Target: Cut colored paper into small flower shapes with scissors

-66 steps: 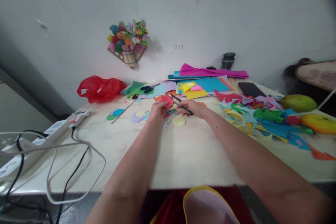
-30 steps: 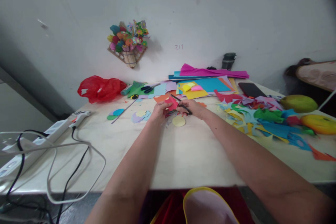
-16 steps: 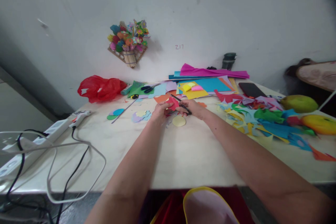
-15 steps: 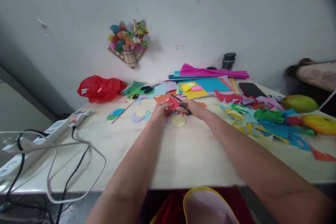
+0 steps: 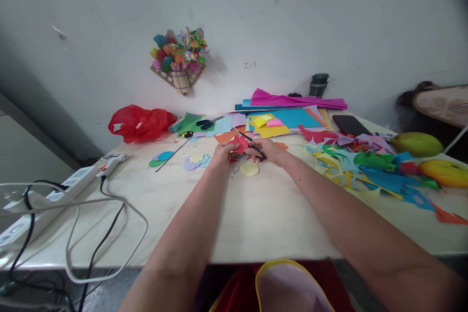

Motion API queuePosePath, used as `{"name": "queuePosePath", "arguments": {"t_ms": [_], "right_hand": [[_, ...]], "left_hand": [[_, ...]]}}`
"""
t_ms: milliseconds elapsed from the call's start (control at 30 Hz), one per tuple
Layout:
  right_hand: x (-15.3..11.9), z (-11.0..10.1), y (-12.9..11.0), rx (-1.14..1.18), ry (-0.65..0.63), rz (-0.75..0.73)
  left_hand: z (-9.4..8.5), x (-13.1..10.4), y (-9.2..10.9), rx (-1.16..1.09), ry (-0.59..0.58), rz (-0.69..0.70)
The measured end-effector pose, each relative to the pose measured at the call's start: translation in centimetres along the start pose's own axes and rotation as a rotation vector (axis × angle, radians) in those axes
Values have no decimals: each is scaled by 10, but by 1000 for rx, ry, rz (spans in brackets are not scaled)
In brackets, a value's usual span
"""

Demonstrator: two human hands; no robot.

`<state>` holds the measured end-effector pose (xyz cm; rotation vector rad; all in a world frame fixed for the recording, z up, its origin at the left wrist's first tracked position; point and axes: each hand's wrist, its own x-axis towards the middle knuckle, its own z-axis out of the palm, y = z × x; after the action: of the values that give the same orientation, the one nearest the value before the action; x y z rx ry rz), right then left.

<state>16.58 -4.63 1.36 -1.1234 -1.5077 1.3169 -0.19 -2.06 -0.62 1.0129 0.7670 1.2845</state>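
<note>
While my left hand [image 5: 221, 154] is gripping the red paper [image 5: 239, 145], my right hand [image 5: 266, 150] is holding the black scissors [image 5: 252, 145] close beside it, above the desk [image 5: 252, 224].

Red clothing [image 5: 331, 280] with yellow edging [image 5: 285, 262]

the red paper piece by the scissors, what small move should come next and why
Probably turn the red paper a little with the left hand to bring an uncut bit of edge to the blades, then snip. The left hand pinches the paper, its rim already looks scalloped, and the right hand holds the scissors right beside it. Whether any edge remains uncut is too small to tell.
</note>
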Motion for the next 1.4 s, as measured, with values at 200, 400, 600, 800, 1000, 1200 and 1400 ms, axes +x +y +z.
{"name": "queuePosePath", "arguments": {"t_ms": [200,400,600,800,1000,1200,1400], "right_hand": [[-4,-5,-4,40,45,-105],[1,-15,3,126,83,-189],[3,-16,3,171,53,-207],[-2,-10,-4,120,56,-194],[-2,-9,-7,157,115,-150],[0,-9,-6,199,178,-130],[-3,-2,-7,227,181,-124]], "left_hand": [[1,-5,3,24,-43,-13],[7,-14,7,95,-156,-113],[7,-14,3,173,-281,-148],[7,-15,1,250,-334,-170],[7,-15,2,184,-277,-166],[8,-14,5,123,-125,-126],[4,-10,3,111,-62,-93]]}}
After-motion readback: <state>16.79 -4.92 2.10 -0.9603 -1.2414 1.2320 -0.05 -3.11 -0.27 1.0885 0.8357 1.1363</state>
